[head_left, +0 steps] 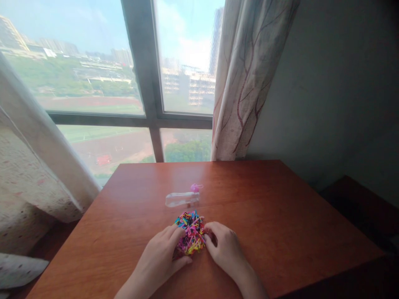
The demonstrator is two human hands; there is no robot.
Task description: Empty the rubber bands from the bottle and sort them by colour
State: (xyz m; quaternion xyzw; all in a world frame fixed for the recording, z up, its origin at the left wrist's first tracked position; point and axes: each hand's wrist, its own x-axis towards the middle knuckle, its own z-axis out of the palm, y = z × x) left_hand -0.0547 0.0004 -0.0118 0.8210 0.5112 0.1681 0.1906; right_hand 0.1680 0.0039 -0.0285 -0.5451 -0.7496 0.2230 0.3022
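A heap of small multicoloured rubber bands (pixel 190 234) lies on the brown wooden table near its front. My left hand (pixel 163 249) cups the heap's left side, its fingers resting against the bands and its thumb stretched apart along the front. At the right edge, my right hand (pixel 225 245) has its thumb and forefinger curled close together on the bands; what exactly lies between the tips is partly hidden. Behind the heap, a clear plastic bottle (pixel 181 199) rests on its side. A small pink piece (pixel 195 187) with a thin loop sits by its right end.
The table (pixel 280 224) spreads out on both sides of my hands, its far edge near a window (pixel 152 83). Patterned curtains hang at the left (pixel 37 166) and right (pixel 246 83). A grey wall (pixel 327 83) stands beyond the table's right side.
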